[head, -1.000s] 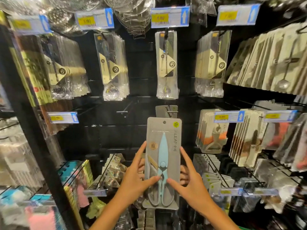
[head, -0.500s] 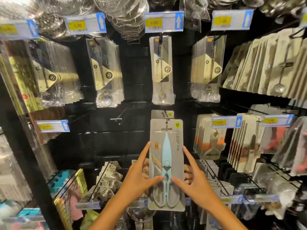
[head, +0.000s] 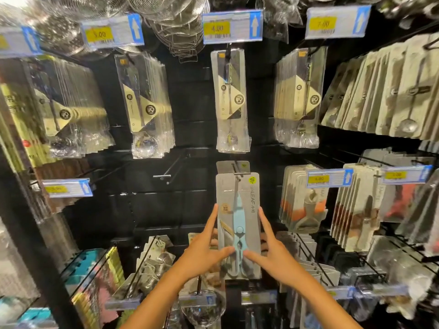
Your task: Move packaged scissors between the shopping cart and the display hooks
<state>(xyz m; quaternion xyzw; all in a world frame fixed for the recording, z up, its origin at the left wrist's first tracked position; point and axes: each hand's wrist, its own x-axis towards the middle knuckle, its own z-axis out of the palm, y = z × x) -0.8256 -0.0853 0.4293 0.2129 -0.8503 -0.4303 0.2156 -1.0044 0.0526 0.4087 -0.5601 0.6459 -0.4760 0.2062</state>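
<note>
A grey card pack of light-blue scissors [head: 247, 198] stands upright in front of the black display wall. My left hand [head: 204, 249] grips its left edge and my right hand [head: 273, 251] grips its right edge, both thumbs pressed on the front near the handles. The pack's top hole sits at the tip of a metal display hook [head: 237, 172]. Another grey pack [head: 225, 165] hangs behind it on the same hook, only its top showing. The shopping cart is out of view.
A bare hook [head: 166, 173] juts out left of the scissors. Packaged spoons [head: 230, 103] hang above, grey packs of peelers [head: 306, 205] to the right, more packs fill lower hooks. Price tags [head: 232, 26] stick out along the rows.
Both hands have carried the scissors pack upward and toward the wall, bringing its hanging hole up to the hook tip. The view has drawn closer to the display.
</note>
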